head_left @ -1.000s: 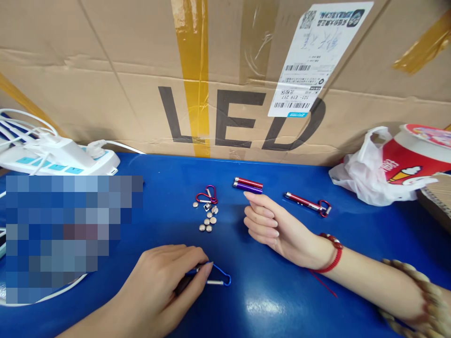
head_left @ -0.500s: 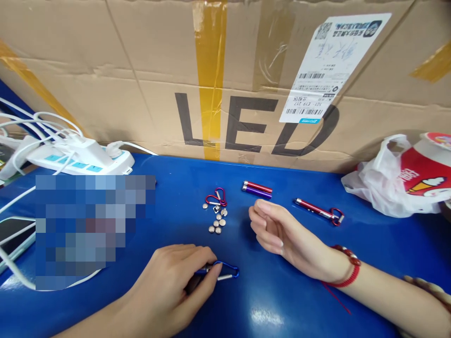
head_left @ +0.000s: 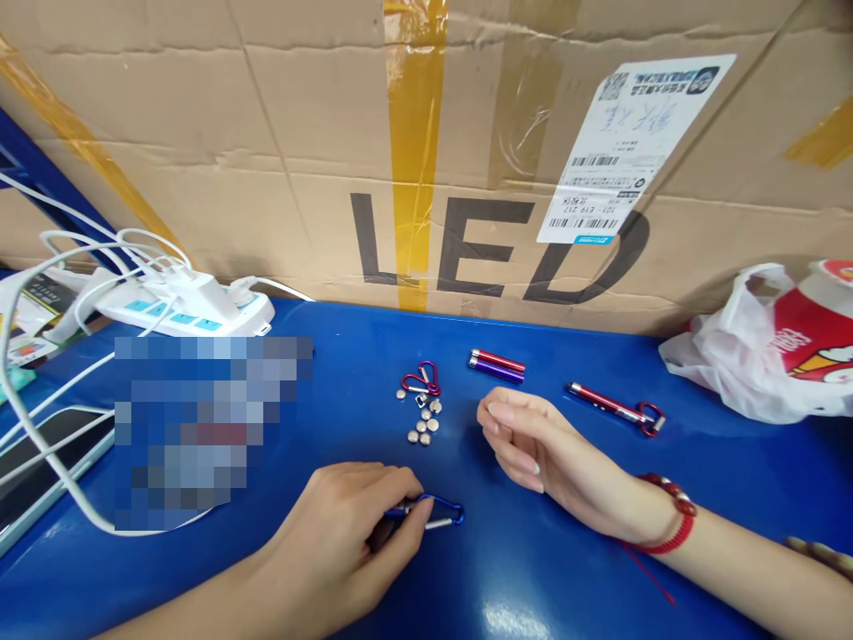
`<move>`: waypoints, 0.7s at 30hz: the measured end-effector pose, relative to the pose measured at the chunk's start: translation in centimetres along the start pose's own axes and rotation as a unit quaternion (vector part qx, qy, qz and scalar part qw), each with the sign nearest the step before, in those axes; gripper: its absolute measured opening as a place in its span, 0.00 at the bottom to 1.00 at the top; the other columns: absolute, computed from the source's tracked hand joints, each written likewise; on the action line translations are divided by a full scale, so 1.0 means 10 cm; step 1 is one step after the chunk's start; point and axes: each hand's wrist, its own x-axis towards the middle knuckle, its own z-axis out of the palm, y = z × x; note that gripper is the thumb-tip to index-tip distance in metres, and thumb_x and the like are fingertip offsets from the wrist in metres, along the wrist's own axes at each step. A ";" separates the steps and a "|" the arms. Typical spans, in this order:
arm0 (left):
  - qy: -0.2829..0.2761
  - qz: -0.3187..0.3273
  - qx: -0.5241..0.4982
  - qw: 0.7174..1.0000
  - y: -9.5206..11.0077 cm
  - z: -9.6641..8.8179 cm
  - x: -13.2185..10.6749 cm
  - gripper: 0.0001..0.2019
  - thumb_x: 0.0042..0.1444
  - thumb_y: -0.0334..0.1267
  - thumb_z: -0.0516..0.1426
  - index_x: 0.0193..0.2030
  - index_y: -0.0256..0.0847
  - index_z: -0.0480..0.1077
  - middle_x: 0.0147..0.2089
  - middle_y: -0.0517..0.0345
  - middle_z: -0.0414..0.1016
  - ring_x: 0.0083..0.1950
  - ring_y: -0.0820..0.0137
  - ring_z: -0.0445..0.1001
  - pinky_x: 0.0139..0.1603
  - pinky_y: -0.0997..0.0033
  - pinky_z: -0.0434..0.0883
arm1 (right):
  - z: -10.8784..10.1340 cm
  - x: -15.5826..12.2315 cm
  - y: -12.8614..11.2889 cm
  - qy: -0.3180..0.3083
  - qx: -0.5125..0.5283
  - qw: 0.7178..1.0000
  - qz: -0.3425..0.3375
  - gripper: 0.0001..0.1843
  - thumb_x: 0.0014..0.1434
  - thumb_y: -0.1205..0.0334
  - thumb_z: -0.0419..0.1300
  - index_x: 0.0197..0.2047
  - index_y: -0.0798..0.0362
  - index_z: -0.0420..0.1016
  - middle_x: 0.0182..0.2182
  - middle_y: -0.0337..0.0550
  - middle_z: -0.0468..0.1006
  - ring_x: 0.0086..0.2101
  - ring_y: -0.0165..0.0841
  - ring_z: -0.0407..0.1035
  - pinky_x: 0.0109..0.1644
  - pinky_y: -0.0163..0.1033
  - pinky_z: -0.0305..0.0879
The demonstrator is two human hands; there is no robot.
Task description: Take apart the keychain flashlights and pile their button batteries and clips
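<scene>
Left hand (head_left: 346,533) is gripping blue carabiner flashlight (head_left: 430,513) below button cells (head_left: 423,420); right hand (head_left: 533,440) is resting empty, half-curled, right of them; cells lying loose, unloaded.

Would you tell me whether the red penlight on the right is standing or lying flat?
Lying flat: the penlight rests lengthwise on the blue table, with its carabiner end toward the right.

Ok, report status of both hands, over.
Left grip shut on small blue metal torch with blue carabiner. Right grip empty, curled, resting on blue tabletop. Silver button cells loose nearby, untouched.
</scene>
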 end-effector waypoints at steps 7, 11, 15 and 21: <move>-0.003 -0.004 0.003 1.000 0.01 -0.01 0.00 0.11 0.63 0.36 0.48 0.31 0.39 0.65 0.23 0.63 0.65 0.23 0.77 0.62 0.26 0.76 0.57 | 0.00 0.01 0.02 0.005 -0.018 1.000 -0.003 0.18 0.51 0.52 0.65 0.25 0.57 0.65 0.13 0.30 0.57 0.14 0.19 0.48 0.16 0.26 0.48; -0.005 -0.003 0.000 1.000 0.01 -0.01 0.00 0.11 0.63 0.36 0.48 0.31 0.39 0.65 0.22 0.63 0.65 0.23 0.77 0.62 0.26 0.76 0.57 | 0.00 0.01 0.02 0.007 -0.027 1.000 0.000 0.18 0.52 0.53 0.65 0.24 0.57 0.65 0.13 0.30 0.58 0.14 0.19 0.47 0.16 0.26 0.48; -0.004 -0.007 0.003 1.000 0.01 -0.01 0.00 0.10 0.63 0.36 0.48 0.31 0.39 0.65 0.23 0.63 0.66 0.23 0.77 0.63 0.26 0.76 0.57 | -0.01 0.01 0.03 0.004 -0.044 0.999 -0.002 0.16 0.54 0.53 0.63 0.27 0.57 0.68 0.12 0.30 0.59 0.13 0.19 0.48 0.16 0.26 0.49; -0.006 -0.006 -0.002 1.000 0.01 -0.01 0.00 0.10 0.63 0.36 0.48 0.31 0.39 0.65 0.23 0.63 0.66 0.24 0.77 0.63 0.26 0.76 0.58 | -0.02 0.00 0.06 0.004 -0.062 0.998 -0.001 0.14 0.56 0.54 0.62 0.32 0.58 0.74 0.12 0.30 0.61 0.13 0.19 0.52 0.17 0.27 0.52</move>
